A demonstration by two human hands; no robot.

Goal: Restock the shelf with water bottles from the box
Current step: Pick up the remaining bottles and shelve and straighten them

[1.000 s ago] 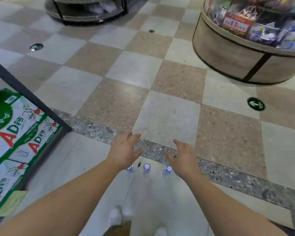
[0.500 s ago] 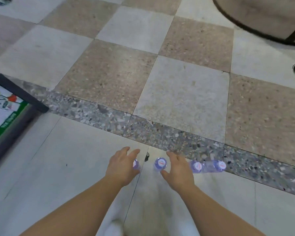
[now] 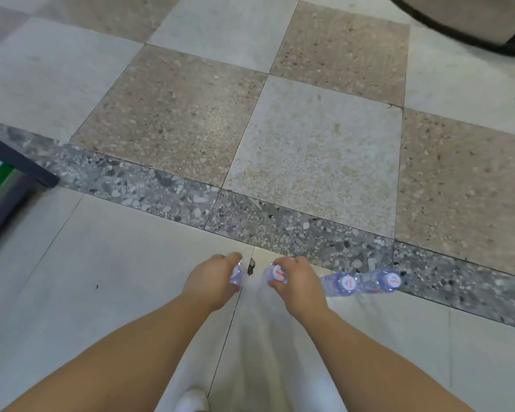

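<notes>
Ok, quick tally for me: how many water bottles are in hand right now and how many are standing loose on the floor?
Water bottles held: 2, one gripped by the left hand at, one by the right hand at.
Water bottles loose on the floor: 2, at and, to the right of the right hand.
Total: 4 bottles.

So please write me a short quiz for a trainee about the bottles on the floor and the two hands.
1. True or false: each hand grips a bottle near its cap.
2. How many bottles stand untouched to the right of the right hand?
3. Which hand is nearer the dark shelf frame: A left, B right?

Key
1. True: left hand on the left bottle, right hand on the middle bottle.
2. Two: and.
3. A.
</notes>
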